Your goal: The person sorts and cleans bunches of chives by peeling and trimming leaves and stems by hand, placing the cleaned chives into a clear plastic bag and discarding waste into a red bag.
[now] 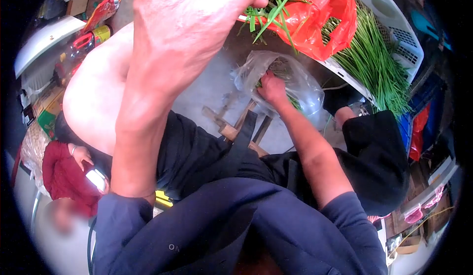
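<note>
My left hand (182, 33) is raised close to the camera at the top, its fingers curled and partly cut off by the frame. Loose green garlic chives (281, 9) stick out at its fingertips, in front of a red plastic bag (315, 28). Lower down, my right hand (272, 87) reaches into a clear plastic bag (308, 85) that has green and brownish plant bits inside. Its fingers look closed, but what they hold is hidden. A thick bunch of long garlic chives (367, 53) lies right of the red bag.
A white plastic crate (411, 51) stands behind the chives. Below the clear bag is a wooden stool frame (229, 129). At the left, a person in a dark red top (64, 171) holds a phone (96, 180). Bottles with red handles (84, 41) stand at upper left.
</note>
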### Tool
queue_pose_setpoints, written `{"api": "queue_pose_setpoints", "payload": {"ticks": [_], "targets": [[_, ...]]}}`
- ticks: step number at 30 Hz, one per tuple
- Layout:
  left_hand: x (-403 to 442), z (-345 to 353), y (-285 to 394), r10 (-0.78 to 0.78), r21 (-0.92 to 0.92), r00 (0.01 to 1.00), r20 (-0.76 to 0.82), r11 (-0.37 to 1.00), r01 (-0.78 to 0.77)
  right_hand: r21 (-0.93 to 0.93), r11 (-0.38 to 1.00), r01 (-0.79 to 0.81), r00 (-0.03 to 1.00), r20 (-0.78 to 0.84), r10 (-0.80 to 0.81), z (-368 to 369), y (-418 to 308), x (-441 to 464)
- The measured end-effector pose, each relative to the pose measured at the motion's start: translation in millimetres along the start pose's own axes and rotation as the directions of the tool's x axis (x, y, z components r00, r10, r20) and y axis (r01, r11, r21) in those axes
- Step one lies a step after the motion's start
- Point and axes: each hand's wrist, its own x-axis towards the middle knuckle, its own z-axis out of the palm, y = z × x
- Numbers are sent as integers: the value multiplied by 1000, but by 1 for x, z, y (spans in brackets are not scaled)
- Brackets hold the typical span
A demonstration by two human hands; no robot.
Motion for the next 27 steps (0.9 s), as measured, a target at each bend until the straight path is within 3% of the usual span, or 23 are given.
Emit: {"api": "queue_pose_setpoints", "payload": {"ticks": [4,6,10,12,14,15,16,18,20,22,24,27], "targets": [[2,0,-7,16,26,1000,-16,1000,-16,-63,997,-45,998,42,48,3,-7,2],[4,-2,-15,21,-59,1000,6,998,-21,57,993,-103,988,-110,108,-5,-7,4],[2,1,-11,47,-96,998,35,994,-43,147,978,-151,972,-160,174,-35,22,24],[1,4,-4,-56,17,998,0,998,56,200,966,-166,963,-176,202,-51,42,33],[1,6,-16,-15,-2,998,69,1000,16,226,964,-140,976,-132,173,-54,67,42],[-2,8,-21,68,140,984,165,986,-91,253,960,-116,987,-82,141,-56,73,44],[-6,12,-22,-30,290,966,256,956,-47,253,961,-114,985,-93,142,-60,73,42],[-13,21,-49,-91,404,853,514,903,-147,294,943,-157,977,-97,192,-67,71,37],[-28,24,-96,-56,391,701,711,860,-328,317,920,-231,968,-18,250,-67,68,35],[-48,17,-133,-164,464,610,776,802,-375,222,934,-279,960,62,272,-76,56,31],[-56,16,-150,-353,581,518,779,717,-385,250,942,-225,974,40,222,-62,62,35],[-58,41,-190,-364,582,476,800,662,-472,289,939,-185,967,-115,226,-61,66,25]]}}
